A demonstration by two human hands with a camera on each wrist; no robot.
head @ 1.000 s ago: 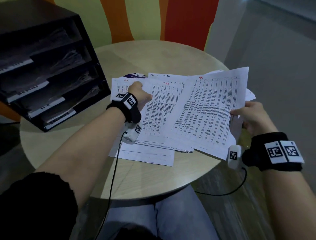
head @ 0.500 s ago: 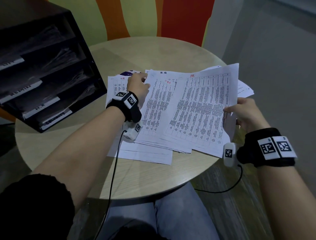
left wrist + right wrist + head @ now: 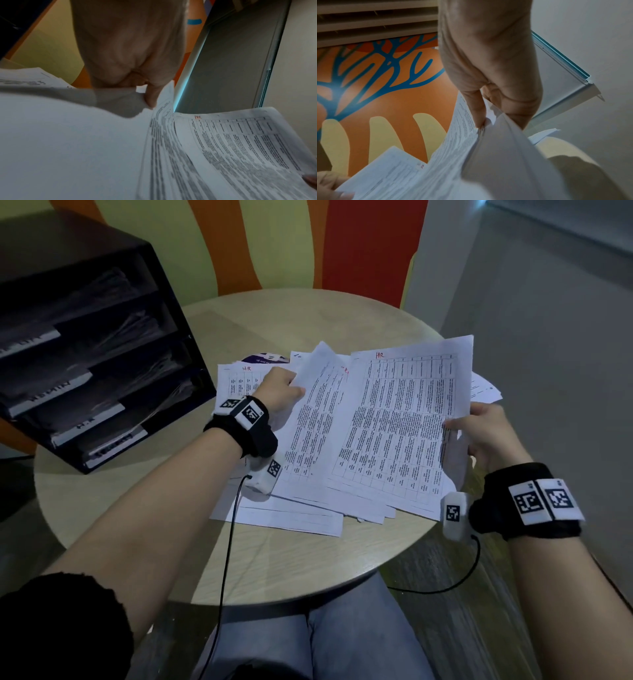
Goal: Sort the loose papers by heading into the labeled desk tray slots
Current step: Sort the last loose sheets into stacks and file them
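Head view | left hand [image 3: 279, 397] lifts sheet [image 3: 308, 419] edge | right hand [image 3: 486, 433] grips sheaf [image 3: 397, 426]

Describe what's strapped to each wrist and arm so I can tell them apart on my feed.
Each wrist wears a black band with white square-code tags and a small white coded camera block: left wrist band, right wrist band. A thin black cable trails from each block. The left arm has a black sleeve pushed up.

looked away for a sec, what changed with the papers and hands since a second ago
The left hand has lifted the top edge of a sheet off the pile, so it now curls up toward the right. The right hand keeps its grip on the HR-marked bundle. The tray and table are unchanged.
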